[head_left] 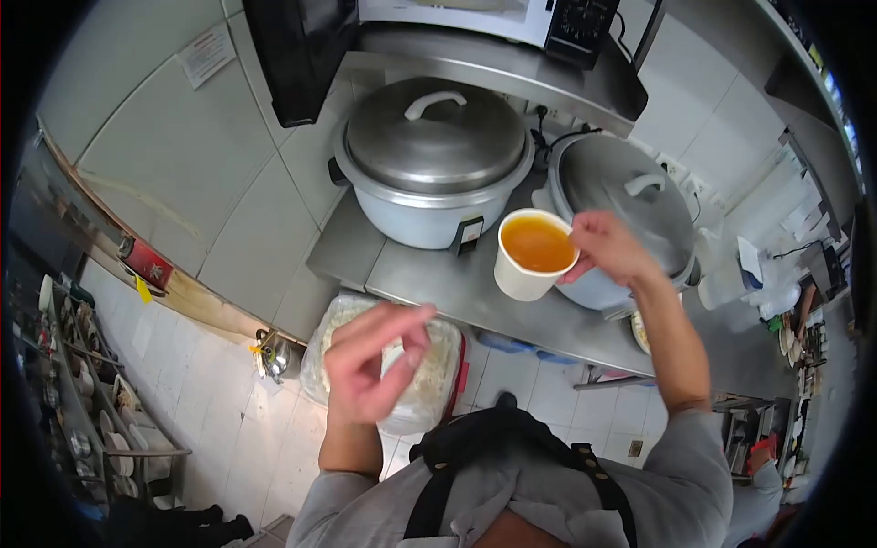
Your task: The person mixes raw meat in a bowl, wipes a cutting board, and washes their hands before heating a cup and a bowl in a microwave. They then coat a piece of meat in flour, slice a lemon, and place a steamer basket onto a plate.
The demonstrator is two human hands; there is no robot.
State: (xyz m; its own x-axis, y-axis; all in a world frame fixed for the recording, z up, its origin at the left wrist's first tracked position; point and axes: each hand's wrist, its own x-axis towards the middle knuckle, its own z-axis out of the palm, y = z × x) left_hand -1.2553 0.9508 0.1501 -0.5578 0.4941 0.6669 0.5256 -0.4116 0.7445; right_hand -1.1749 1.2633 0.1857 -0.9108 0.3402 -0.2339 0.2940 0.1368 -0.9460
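Observation:
My right hand point(607, 247) grips a white paper cup point(523, 279) by its rim, thumb and fingers closed on the right side. Orange liquid point(537, 243) fills much of the cup, which is held above the steel counter in front of the rice cookers. My left hand point(376, 363) hovers over a plastic-lined bin point(322, 352), slightly blurred, with index finger and thumb stretched apart. Nothing shows in that hand. The bin holds whitish contents I cannot make out.
Two large lidded rice cookers point(402, 205) point(585, 173) stand on the steel counter point(429, 279). Above them, a microwave point(512, 23) with its door open sits on a shelf. Shelves of dishes point(119, 438) line the left. Another person's sleeve point(756, 502) shows at lower right.

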